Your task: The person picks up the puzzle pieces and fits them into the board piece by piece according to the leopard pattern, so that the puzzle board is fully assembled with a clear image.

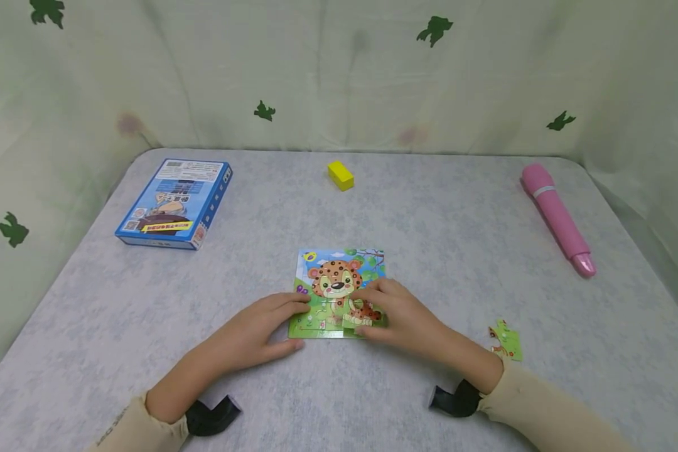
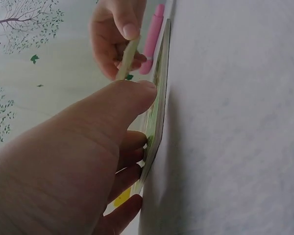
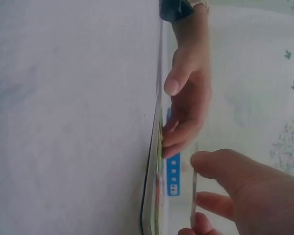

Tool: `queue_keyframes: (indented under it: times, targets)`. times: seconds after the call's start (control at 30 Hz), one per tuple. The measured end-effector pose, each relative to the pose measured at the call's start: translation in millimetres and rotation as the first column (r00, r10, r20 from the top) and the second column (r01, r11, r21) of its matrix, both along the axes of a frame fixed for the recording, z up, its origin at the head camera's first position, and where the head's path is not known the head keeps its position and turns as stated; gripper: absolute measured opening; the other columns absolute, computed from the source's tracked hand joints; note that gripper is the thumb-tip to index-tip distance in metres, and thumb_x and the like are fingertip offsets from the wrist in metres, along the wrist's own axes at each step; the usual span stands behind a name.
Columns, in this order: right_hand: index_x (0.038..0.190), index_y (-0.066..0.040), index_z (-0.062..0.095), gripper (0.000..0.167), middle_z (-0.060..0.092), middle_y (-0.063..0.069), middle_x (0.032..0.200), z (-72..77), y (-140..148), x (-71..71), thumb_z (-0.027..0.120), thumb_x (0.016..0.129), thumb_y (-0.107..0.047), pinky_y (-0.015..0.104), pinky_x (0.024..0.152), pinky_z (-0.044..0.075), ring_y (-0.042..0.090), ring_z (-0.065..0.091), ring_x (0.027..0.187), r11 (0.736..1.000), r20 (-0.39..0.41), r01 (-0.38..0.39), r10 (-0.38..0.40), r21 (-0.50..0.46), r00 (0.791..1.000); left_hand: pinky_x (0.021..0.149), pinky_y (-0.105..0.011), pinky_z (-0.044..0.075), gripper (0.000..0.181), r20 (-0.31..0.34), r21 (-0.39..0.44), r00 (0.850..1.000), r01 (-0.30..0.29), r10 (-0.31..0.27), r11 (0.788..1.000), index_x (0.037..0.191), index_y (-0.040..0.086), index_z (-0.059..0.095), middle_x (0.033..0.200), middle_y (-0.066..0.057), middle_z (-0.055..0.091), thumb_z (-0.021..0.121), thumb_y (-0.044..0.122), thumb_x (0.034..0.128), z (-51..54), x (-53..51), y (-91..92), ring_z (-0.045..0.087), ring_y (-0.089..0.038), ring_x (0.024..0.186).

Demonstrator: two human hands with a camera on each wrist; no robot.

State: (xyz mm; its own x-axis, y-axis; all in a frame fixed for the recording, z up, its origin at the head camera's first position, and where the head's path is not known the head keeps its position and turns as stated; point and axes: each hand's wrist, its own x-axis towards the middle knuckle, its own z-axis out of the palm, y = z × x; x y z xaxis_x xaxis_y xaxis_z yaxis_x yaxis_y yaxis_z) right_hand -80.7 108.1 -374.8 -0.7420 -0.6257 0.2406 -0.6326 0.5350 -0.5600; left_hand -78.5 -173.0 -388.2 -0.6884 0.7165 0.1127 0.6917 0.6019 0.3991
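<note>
A square jigsaw puzzle with a spotted leopard cub picture lies in the middle of the table. My right hand pinches a puzzle piece between thumb and fingers, over the puzzle's lower right part. In the left wrist view, that piece is tilted and raised off the board. Along the puzzle's left side, my left hand rests with relaxed fingers, the fingertips touching its edge. One loose green puzzle piece lies on the table beside my right forearm.
A blue box lies at the back left of the table. Behind the puzzle is a yellow block. A pink pen-shaped object lies far right. Black wrist cameras sit at both cuffs. A patterned curtain hangs behind the table.
</note>
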Motion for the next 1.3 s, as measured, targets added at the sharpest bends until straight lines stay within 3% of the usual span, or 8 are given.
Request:
queue_keyframes:
  times: [0.27,0.43,0.63,0.73,0.87,1.07,1.3]
  targets:
    - [0.113,-0.015,0.062,0.039,0.05,-0.005,0.096,-14.8,-17.0,-8.8,0.069,0.077,-0.027,0.029,0.072,0.035,0.009,0.041,0.08,0.998,-0.031,-0.029,0.031,0.059,0.999,0.096,-0.044,0.032,0.053,-0.037,0.007,0.998,0.057,-0.057,0.998,0.129,0.022,0.049,0.133,-0.006,0.041,0.06,0.044,0.0828,-4.6,-1.9,2.0,0.037,-0.025,0.121]
    - [0.114,-0.015,0.064,0.039,0.049,-0.006,0.098,-15.6,-21.0,-10.0,0.07,0.077,-0.029,0.033,0.076,0.033,0.01,0.041,0.083,0.997,-0.019,-0.025,0.027,0.079,0.999,0.095,-0.047,0.031,0.054,-0.039,-0.025,0.996,0.078,-0.079,0.997,0.133,0.028,0.045,0.134,-0.009,0.038,0.056,0.049,0.084,-5.0,-0.6,3.4,0.035,-0.027,0.122]
    - [0.113,-0.019,0.065,0.041,0.045,-0.01,0.094,-12.7,-22.5,-10.5,0.07,0.076,-0.035,0.031,0.071,0.03,0.008,0.037,0.079,0.993,-0.009,-0.022,0.023,0.113,1.0,0.095,-0.048,0.03,0.054,-0.031,-0.032,0.997,0.077,-0.078,0.997,0.133,0.028,0.046,0.136,-0.01,0.035,0.055,0.049,0.0842,-4.2,0.6,2.4,0.032,-0.026,0.123]
    - [0.118,-0.022,0.062,0.045,0.045,-0.011,0.099,-12.1,-20.3,-11.0,0.068,0.077,-0.04,0.032,0.074,0.029,0.009,0.038,0.085,0.988,0.016,-0.031,0.029,0.148,0.999,0.095,-0.048,0.03,0.051,-0.029,-0.023,0.997,0.075,-0.076,0.997,0.132,0.028,0.047,0.136,-0.01,0.035,0.056,0.046,0.0849,-4.2,0.6,2.2,0.032,-0.026,0.124]
    - [0.126,-0.021,0.054,0.051,0.044,-0.005,0.118,-11.4,-12.1,-10.4,0.064,0.08,-0.043,0.039,0.089,0.029,0.014,0.037,0.108,0.991,0.11,-0.049,0.036,0.123,0.993,0.095,-0.048,0.03,0.048,-0.026,-0.01,0.997,0.07,-0.07,0.998,0.131,0.027,0.049,0.136,-0.009,0.036,0.057,0.042,0.0857,-4.7,0.8,2.0,0.032,-0.026,0.124]
    - [0.134,-0.017,0.042,0.062,0.034,0.0,0.131,3.3,12.3,-0.9,0.065,0.081,-0.039,0.04,0.094,0.034,0.016,0.031,0.121,1.0,0.234,0.026,-0.024,-0.006,0.972,0.095,-0.048,0.03,0.048,-0.027,0.007,0.998,0.062,-0.062,0.998,0.13,0.028,0.049,0.135,-0.009,0.037,0.058,0.042,0.0849,-4.8,1.1,1.7,0.033,-0.025,0.123]
    - [0.135,-0.016,0.037,0.068,0.031,0.002,0.134,26.6,60.8,21.8,0.071,0.077,-0.028,0.047,0.09,0.038,0.019,0.032,0.121,0.988,0.139,0.147,-0.14,-0.047,0.98,0.095,-0.047,0.03,0.048,-0.012,0.003,0.999,0.052,-0.052,0.999,0.13,0.029,0.049,0.135,-0.007,0.037,0.059,0.042,0.0845,-4.9,2.0,1.3,0.032,-0.025,0.124]
